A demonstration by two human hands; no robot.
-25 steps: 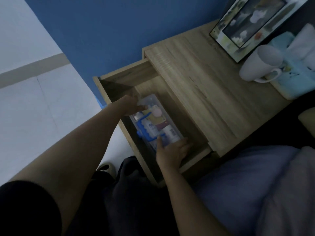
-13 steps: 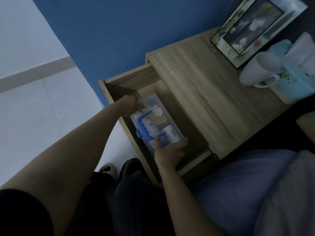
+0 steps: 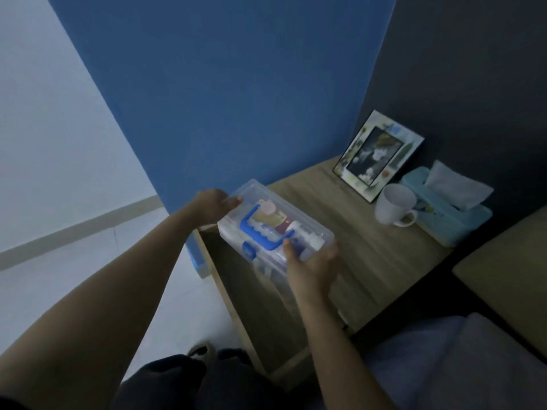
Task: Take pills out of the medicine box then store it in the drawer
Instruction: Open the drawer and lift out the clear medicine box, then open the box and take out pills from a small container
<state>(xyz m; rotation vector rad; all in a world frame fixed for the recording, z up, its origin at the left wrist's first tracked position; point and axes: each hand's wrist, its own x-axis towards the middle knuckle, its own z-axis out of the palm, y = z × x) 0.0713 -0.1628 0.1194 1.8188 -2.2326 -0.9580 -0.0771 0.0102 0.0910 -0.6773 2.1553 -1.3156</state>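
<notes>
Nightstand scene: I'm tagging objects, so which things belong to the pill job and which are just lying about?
Job: medicine box, held by left hand and right hand; open drawer.
Lying about: picture frame, white mug, tissue box.

So the count: two hands, left (image 3: 211,204) and right (image 3: 314,269), both on one clear medicine box (image 3: 275,229). One open drawer (image 3: 254,306) below them. Off to the right of the hands: one mug (image 3: 395,204), one picture frame (image 3: 377,155), one tissue box (image 3: 447,213).

dim, bluish | soft overall | wide-angle bend at edges | no glare
</notes>
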